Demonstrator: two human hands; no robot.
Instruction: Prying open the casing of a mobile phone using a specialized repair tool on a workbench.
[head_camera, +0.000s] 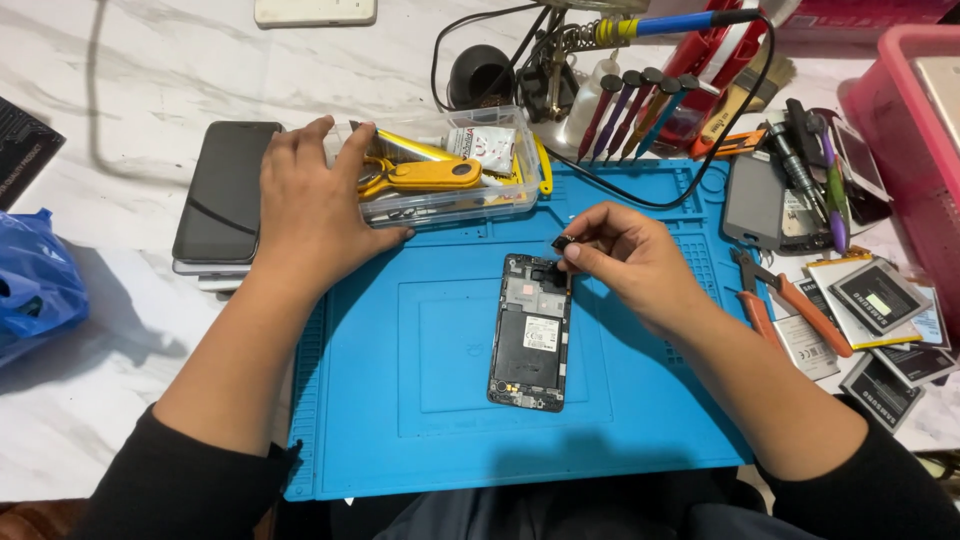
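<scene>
- Head view, work in the middle: our right hand (625, 250) pinches a small dark part (562, 243) between thumb and fingertips, just above the top right corner of the opened phone (530, 332); the other fingers curl loosely.
- Phone lies face down, back cover off, upright in the middle of the blue mat (400, 400) on the white marble counter (90, 420).
- Our left hand (310, 205) lies spread, palm down, over the left end of the clear plastic box (450, 175); it grips nothing; the box stands on the mat's top edge and holds yellow tools.
- Left of that hand we see a dark phone (222, 190) lying flat; at far left, a blue bag (35, 280).
- Right of the mat lie orange-handled pliers (790, 300) and several flat batteries (880, 300); screwdrivers (630, 110) stand behind the box.
</scene>
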